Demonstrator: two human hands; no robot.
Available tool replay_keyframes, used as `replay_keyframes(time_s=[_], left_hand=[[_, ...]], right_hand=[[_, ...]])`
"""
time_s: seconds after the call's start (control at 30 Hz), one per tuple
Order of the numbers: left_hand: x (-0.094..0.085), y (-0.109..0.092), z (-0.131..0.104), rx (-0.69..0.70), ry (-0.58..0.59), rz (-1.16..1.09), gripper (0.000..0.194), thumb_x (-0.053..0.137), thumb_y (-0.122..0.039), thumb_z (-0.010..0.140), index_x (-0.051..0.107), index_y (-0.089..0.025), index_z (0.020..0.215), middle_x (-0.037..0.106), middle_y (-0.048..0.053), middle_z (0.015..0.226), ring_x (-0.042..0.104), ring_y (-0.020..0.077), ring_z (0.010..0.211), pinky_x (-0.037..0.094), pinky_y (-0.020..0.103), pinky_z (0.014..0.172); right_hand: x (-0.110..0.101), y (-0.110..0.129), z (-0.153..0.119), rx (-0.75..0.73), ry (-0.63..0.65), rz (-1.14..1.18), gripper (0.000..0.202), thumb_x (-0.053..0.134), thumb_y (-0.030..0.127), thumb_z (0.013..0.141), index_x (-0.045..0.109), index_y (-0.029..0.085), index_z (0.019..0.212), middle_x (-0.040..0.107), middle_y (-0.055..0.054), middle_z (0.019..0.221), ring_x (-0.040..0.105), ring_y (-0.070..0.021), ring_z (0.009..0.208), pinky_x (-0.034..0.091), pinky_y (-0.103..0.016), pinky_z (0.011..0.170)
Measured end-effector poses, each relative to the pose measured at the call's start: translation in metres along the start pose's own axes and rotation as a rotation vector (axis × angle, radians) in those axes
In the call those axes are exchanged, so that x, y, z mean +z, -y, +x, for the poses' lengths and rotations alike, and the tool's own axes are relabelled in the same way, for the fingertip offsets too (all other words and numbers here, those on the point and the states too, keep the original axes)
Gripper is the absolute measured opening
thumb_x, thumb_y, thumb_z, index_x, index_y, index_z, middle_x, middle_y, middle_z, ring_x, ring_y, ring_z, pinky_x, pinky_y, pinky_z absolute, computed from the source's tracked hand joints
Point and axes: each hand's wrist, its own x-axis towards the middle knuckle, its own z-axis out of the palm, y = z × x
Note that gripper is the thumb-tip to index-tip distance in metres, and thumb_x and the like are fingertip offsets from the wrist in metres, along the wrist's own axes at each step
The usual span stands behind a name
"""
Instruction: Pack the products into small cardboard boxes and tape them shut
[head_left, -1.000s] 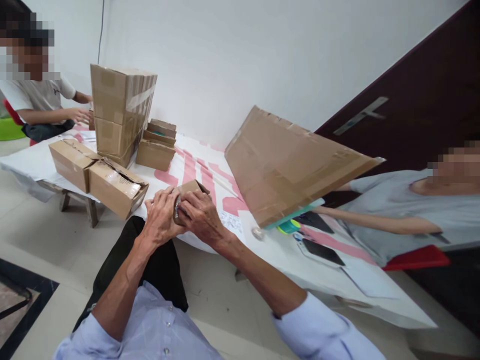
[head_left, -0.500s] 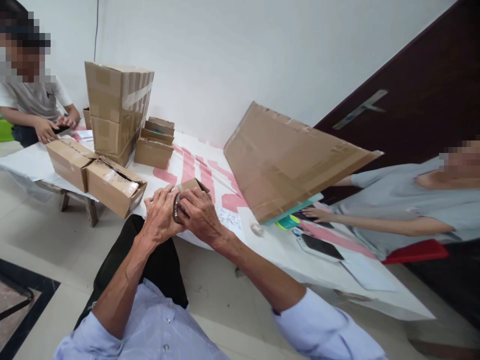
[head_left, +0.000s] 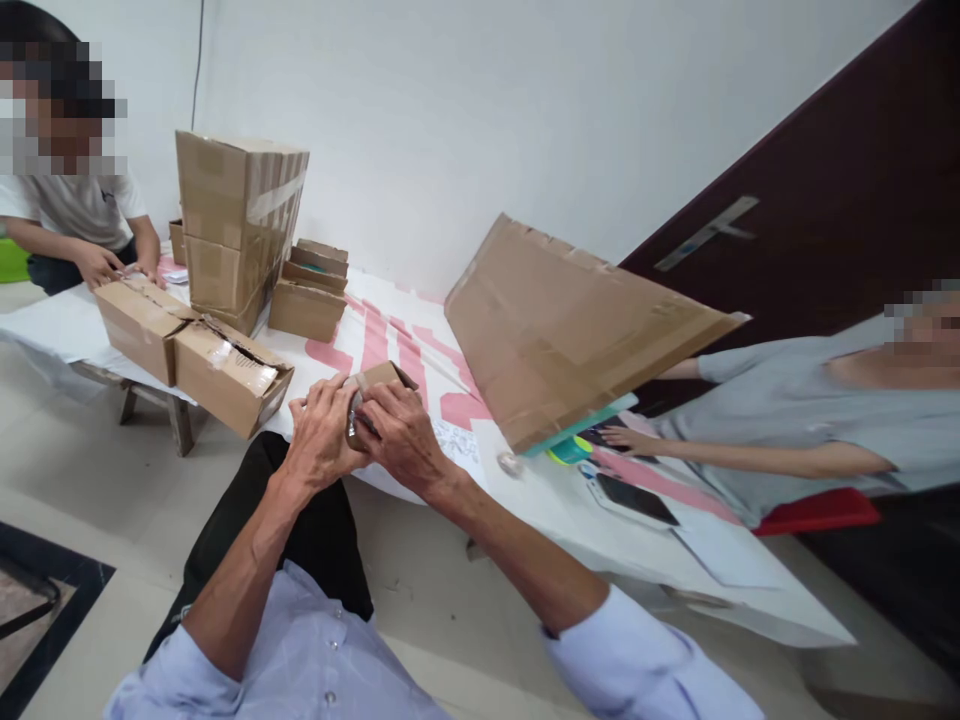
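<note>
At the table's near edge I hold a small brown cardboard box [head_left: 382, 374] between both hands. My left hand [head_left: 322, 432] wraps round its left side, fingers closed. My right hand [head_left: 401, 428] is closed on the near end, its fingertips bent at the edge. Something shiny shows between the hands, perhaps clear tape; I cannot make it out. The fingers hide much of the box. A printed sheet [head_left: 457, 442] lies just to the right of my right hand.
Closed cardboard boxes [head_left: 225, 375] lie left, before a tall carton stack [head_left: 214, 200] and open boxes [head_left: 304, 310]. A large cardboard piece [head_left: 555, 330] leans at right, near a teal-yellow roll [head_left: 571, 451] and dark-screened device [head_left: 637, 500]. People sit left [head_left: 75, 220] and right [head_left: 787, 400].
The view has shifted slightly. My hands keep nearly the same grip on the box. The person at left has moved their hands closer to the boxes there.
</note>
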Motion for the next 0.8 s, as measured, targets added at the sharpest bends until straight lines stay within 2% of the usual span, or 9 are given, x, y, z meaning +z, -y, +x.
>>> replay_keyframes(time_s=[0.27,0.57,0.8], left_hand=[[0.0,0.001,-0.001,-0.007,0.012,-0.009,0.08,0.075,-0.03,0.074,0.054,-0.018,0.15,0.054,0.022,0.163,0.05,0.0405,0.148,0.044,0.057,0.109],[0.001,0.004,0.0,0.021,0.016,-0.021,0.087,0.087,-0.033,0.07,0.054,-0.018,0.149,0.052,0.022,0.163,0.049,0.0406,0.148,0.043,0.057,0.112],[0.003,0.008,0.0,0.024,-0.009,-0.035,0.088,0.086,-0.032,0.071,0.051,-0.019,0.15,0.051,0.023,0.164,0.049,0.0411,0.149,0.043,0.058,0.113]], right_hand=[[0.002,0.002,0.004,-0.009,0.027,0.016,0.018,0.06,0.013,0.1,0.069,0.02,0.086,0.07,-0.011,0.099,0.054,-0.0273,0.096,0.045,-0.042,0.091],[-0.009,-0.005,0.002,0.021,0.019,0.108,0.018,0.061,0.015,0.102,0.075,0.02,0.093,0.071,-0.011,0.102,0.057,-0.0284,0.101,0.052,-0.044,0.093],[-0.005,-0.007,0.012,-0.017,0.113,0.043,0.02,0.065,0.013,0.101,0.08,0.02,0.091,0.073,-0.009,0.095,0.059,-0.0259,0.096,0.05,-0.04,0.089]])
